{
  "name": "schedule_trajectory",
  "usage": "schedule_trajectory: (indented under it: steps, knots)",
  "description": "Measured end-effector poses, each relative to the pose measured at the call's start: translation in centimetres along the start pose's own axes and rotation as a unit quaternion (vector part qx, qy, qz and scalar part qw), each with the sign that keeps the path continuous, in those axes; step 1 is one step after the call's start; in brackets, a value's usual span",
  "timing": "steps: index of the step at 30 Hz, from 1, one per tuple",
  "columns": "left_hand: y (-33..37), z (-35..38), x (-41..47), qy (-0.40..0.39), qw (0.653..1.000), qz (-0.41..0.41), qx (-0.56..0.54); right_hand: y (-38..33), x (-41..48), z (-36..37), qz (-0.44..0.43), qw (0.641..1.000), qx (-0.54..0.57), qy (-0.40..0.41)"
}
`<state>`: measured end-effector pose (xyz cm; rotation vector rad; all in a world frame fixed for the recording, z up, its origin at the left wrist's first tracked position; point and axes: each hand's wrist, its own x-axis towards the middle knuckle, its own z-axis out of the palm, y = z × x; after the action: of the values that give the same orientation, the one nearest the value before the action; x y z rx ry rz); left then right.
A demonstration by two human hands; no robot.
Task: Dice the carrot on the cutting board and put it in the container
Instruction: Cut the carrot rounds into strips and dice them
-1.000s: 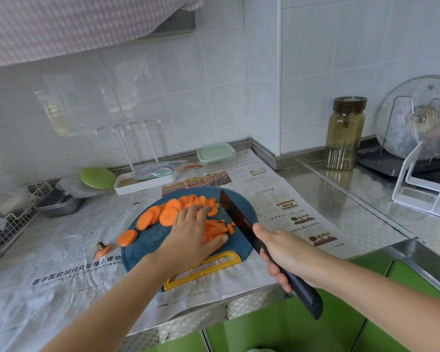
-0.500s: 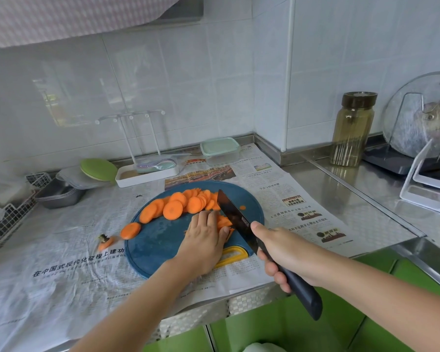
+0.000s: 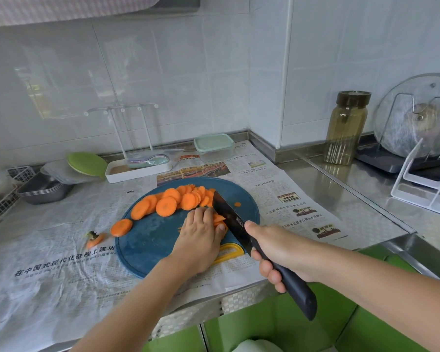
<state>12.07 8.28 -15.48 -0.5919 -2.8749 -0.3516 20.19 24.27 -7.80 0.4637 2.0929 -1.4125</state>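
A round blue cutting board [image 3: 150, 240] lies on newspaper, with orange carrot slices [image 3: 166, 205] fanned along its far side. One slice [image 3: 121, 227] hangs over the board's left edge. My left hand [image 3: 200, 237] rests flat on the board over a small pile of cut carrot pieces [image 3: 219, 219], fingers pointing away from me. My right hand [image 3: 277, 250] grips the dark handle of a black knife [image 3: 230, 217], whose blade stands right beside my left fingertips. A clear container with a pale green lid [image 3: 214, 146] sits shut behind the board.
The carrot stem end [image 3: 94, 238] lies on the newspaper left of the board. A white tray [image 3: 137, 168], a green lid [image 3: 87, 163] and a grey tub [image 3: 45, 188] stand at the back left. An amber jar [image 3: 346, 128] and a rack with a glass lid [image 3: 417, 118] stand right.
My left hand has slid back along the board and now covers the cut pieces near the blade. The knife has moved a little toward the board's front with my right hand.
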Motion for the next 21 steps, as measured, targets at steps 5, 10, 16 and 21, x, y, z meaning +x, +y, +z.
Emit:
schedule_trajectory:
  steps: [5, 10, 16, 21]
  knots:
    - [-0.2, 0.6, 0.1, 0.025, 1.000, 0.009, 0.007, 0.1, 0.7, 0.5, 0.018, 0.999, -0.036, 0.020]
    - [-0.2, 0.6, 0.0, 0.026, 0.999, 0.017, 0.007, 0.2, 1.8, 1.5, 0.038, 0.996, -0.073, 0.043]
    - [0.0, 0.2, -0.2, 0.007, 1.000, 0.001, -0.010, -0.3, 2.4, 2.2, 0.032, 0.993, -0.092, 0.063]
    - [0.3, -0.1, -0.3, -0.005, 1.000, -0.009, -0.014, 0.5, 2.1, 1.7, 0.029, 0.995, -0.070, 0.059]
